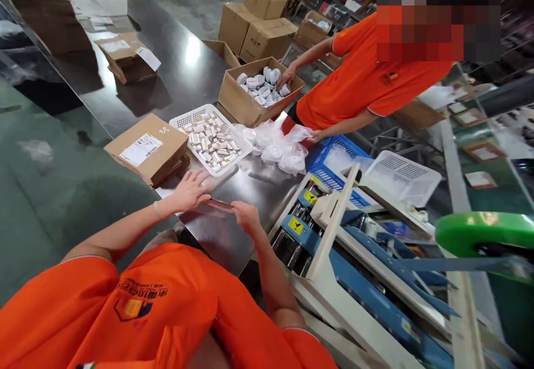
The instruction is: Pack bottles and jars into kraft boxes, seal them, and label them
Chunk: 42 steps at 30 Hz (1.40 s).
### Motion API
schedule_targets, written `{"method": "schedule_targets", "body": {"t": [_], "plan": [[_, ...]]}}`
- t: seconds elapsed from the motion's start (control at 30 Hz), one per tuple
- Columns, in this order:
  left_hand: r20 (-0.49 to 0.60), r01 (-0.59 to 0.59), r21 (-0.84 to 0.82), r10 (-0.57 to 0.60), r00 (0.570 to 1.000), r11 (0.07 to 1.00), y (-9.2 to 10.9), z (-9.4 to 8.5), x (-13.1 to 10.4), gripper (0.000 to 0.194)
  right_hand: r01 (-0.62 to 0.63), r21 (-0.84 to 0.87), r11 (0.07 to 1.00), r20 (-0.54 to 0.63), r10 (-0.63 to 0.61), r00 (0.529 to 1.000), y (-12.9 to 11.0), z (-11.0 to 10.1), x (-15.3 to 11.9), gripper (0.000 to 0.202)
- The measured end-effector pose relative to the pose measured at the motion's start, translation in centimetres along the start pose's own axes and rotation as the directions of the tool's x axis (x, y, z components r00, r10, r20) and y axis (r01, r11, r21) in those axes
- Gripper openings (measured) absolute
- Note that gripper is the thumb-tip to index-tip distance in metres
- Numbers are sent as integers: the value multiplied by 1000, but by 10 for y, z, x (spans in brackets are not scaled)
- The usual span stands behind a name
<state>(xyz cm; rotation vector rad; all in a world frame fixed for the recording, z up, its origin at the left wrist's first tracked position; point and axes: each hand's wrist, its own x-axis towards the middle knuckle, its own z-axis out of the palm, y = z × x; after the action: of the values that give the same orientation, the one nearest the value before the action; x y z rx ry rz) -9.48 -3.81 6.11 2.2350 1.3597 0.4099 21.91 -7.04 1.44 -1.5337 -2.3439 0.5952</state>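
Observation:
My right hand is closed around the right end of a thin brown flat piece, perhaps cardboard, seen nearly edge-on at the table's near edge. At its left end is my left hand, fingers spread, the lower ones close to or touching it. Just beyond my left hand lies a stack of flat cardboard boxes with a white label on top. A white perforated basket full of small white-and-brown pieces stands beside the stack.
Across the metal table, a co-worker in orange reaches into an open carton of round white items, other hand at clear plastic bags. On the right stand a blue crate and a machine with rollers and a green wheel.

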Motion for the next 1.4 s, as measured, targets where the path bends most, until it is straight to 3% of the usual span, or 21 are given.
{"method": "schedule_targets", "body": {"t": [0.07,0.13,0.23,0.3,0.4,0.47,0.53,0.6,0.7,0.73,0.8,0.9,1.0,1.07,1.17,1.27,1.33,1.4], "plan": [[287,110,-49,-92,954,993,-3,18,11,58,-4,-2,1000,24,4,1000,2,9,-13,28],[416,202,-54,-162,895,978,-13,28,22,71,6,27,1000,-36,-5,999,0,18,-18,37],[400,215,-66,-172,900,974,-24,30,47,72,27,-26,999,-115,-30,993,-14,30,-26,50],[362,154,-72,-118,925,985,-16,33,69,70,78,-53,996,-68,-82,994,-30,39,-36,52],[358,17,-66,8,934,998,18,52,98,64,162,29,986,31,-163,986,-55,55,-46,59],[387,-68,-34,76,919,997,44,66,107,55,129,193,973,46,-140,989,-62,62,-40,57],[386,-165,11,148,911,986,62,70,107,44,29,419,908,32,-47,998,-59,65,-26,41],[310,-232,66,201,929,971,66,62,99,40,-52,604,795,0,65,998,-50,66,-9,35],[86,-153,258,135,987,954,48,39,76,53,-70,715,696,-67,168,984,-39,67,8,28],[60,-113,303,100,993,946,39,32,67,54,-67,727,683,-79,180,981,-38,68,10,27],[125,-121,308,86,988,944,20,26,48,53,-76,739,669,-83,203,976,-38,70,10,27],[290,-295,160,240,926,942,1,32,31,49,-122,745,656,-74,262,962,-40,69,7,28],[395,-436,43,386,834,899,-1,47,34,30,-160,715,680,-38,267,963,-41,62,8,24],[425,-443,59,379,822,894,3,57,42,28,-181,639,748,7,229,973,-42,51,10,20],[303,-345,170,285,910,923,10,72,48,24,-173,395,902,-30,201,979,-48,31,12,20],[-15,-135,184,140,990,974,5,85,44,38,-285,95,954,-174,298,939,-66,23,12,55],[-179,10,60,0,984,998,-4,92,42,62,-400,-49,915,-148,390,909,-83,32,11,95],[-206,51,-142,-80,975,989,-15,97,43,82,-444,-136,885,-57,441,896,-98,47,8,116]]}}
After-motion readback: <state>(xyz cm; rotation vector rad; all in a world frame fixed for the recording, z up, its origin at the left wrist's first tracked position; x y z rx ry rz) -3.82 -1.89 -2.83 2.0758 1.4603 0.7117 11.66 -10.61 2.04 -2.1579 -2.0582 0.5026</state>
